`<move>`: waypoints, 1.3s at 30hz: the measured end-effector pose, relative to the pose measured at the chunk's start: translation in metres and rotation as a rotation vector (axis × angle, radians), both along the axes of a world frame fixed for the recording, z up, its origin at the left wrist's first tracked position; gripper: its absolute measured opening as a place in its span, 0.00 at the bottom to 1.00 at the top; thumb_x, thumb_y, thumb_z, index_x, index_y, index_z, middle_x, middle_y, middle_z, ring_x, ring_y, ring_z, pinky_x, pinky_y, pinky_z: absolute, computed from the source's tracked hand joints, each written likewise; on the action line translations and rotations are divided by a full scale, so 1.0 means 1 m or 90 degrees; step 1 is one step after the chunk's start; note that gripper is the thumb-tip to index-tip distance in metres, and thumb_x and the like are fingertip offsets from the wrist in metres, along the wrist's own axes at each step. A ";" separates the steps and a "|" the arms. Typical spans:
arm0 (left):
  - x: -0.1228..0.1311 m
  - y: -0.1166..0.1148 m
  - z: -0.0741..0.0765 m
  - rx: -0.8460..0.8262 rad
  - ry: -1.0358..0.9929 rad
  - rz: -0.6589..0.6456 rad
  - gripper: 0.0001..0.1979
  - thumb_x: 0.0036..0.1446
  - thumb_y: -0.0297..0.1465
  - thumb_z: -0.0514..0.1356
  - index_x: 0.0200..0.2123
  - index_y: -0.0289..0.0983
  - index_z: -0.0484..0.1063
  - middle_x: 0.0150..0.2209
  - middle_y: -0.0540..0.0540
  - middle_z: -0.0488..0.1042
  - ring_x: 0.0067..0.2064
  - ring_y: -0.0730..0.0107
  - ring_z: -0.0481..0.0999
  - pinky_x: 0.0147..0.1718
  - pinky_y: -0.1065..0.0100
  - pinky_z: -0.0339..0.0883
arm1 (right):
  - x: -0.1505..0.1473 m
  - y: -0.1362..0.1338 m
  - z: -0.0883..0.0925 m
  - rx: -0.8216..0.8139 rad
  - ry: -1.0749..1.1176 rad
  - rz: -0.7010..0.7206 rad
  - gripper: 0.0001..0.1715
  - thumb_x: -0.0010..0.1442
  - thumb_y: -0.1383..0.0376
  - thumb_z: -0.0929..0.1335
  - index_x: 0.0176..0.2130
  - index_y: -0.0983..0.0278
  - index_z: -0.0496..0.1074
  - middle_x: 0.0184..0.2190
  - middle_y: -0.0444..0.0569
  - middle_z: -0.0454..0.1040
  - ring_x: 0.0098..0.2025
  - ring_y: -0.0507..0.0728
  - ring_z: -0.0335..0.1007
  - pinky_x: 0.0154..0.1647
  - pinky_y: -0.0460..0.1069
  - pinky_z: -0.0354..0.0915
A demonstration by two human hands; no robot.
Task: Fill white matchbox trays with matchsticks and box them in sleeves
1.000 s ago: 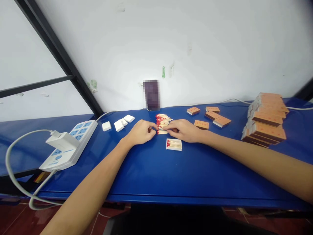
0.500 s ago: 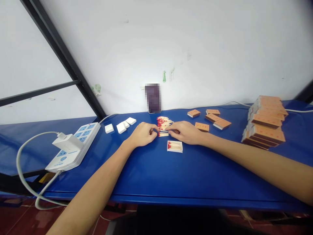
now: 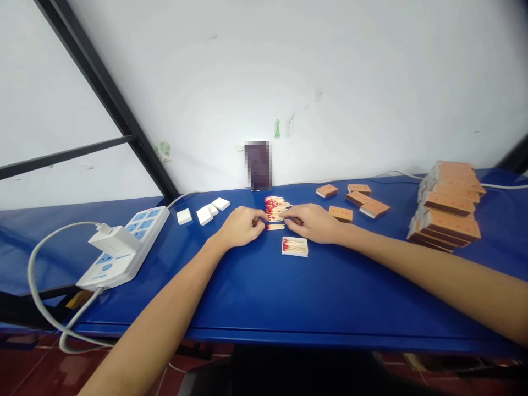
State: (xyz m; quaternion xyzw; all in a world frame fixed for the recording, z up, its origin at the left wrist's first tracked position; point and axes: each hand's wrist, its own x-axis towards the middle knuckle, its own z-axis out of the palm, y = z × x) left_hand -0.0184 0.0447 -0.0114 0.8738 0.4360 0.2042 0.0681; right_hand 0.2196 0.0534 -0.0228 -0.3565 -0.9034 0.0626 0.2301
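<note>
A heap of red-headed matches (image 3: 275, 207) lies on the blue table between my hands. My left hand (image 3: 243, 226) rests at the red-head side, its index fingertip by the heap's near edge and its thumb a little apart. From the other side, my right hand (image 3: 313, 223) reaches its index finger onto the pale stick ends, with the thumb lower and apart. Neither hand visibly holds a match. Just in front of the heap is a small row of matches (image 3: 275, 226). Nearer me sits a white matchbox tray (image 3: 295, 253) with several matches inside, heads to the left.
White box pieces (image 3: 184, 216) lie at the left, beside a power strip (image 3: 144, 234) with a plugged-in charger (image 3: 113, 242). Several orange matchboxes (image 3: 374, 208) are scattered right of my right hand. Farther right, matchboxes stand in a tall stack (image 3: 449, 206).
The near row of matches now shows a clearer gap from the heap. My right index finger has shifted slightly left over the sticks. My left hand has hardly moved.
</note>
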 end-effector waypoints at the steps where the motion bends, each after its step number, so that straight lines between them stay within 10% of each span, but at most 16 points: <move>1: 0.000 0.000 0.000 -0.002 0.000 -0.001 0.16 0.54 0.25 0.54 0.40 0.37 0.80 0.24 0.50 0.75 0.25 0.73 0.69 0.27 0.72 0.58 | 0.000 0.001 -0.001 -0.003 0.011 0.004 0.15 0.62 0.67 0.63 0.43 0.62 0.78 0.29 0.46 0.77 0.28 0.53 0.67 0.31 0.47 0.55; 39: 0.002 0.002 -0.002 0.022 0.001 0.060 0.08 0.59 0.33 0.59 0.39 0.38 0.75 0.22 0.53 0.71 0.25 0.72 0.68 0.27 0.70 0.54 | -0.002 0.013 -0.004 -0.091 -0.010 -0.046 0.04 0.63 0.66 0.63 0.36 0.63 0.66 0.23 0.42 0.67 0.25 0.51 0.60 0.29 0.47 0.48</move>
